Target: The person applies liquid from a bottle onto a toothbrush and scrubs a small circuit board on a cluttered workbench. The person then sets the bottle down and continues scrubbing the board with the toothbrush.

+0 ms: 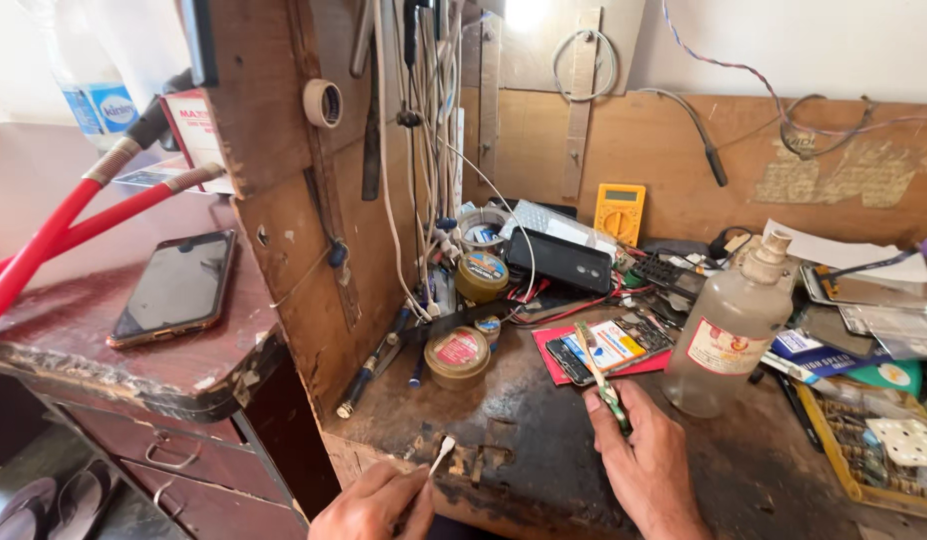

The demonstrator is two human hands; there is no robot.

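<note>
From the head camera, both hands are at the near edge of a dark, scarred wooden worktop [543,440]. The left hand [373,505] sits low at the near edge, its fingers [408,490] closed around a thin stick with a small white tip [442,452]; the tip points up and to the right, just above the chipped worktop edge. The right hand [643,460] lies further right, its fingers [598,402] pinched on a narrow green circuit strip [598,375], which rises from the thumb toward the far side. The strip's far end overlaps an opened phone with bare circuit board [608,348] lying on a red flat mat [558,368].

Just right of the strip stands a cloudy plastic bottle with a red-and-white label [728,335]. To the left, near the hands, is a round brass-coloured tin with a red lid [457,355], and beyond it a second round tin [481,275]. A black phone [560,260] and a yellow multimeter [619,212] lie at the far side. Far left, on a separate reddish table, rests a dark smartphone [175,287].
</note>
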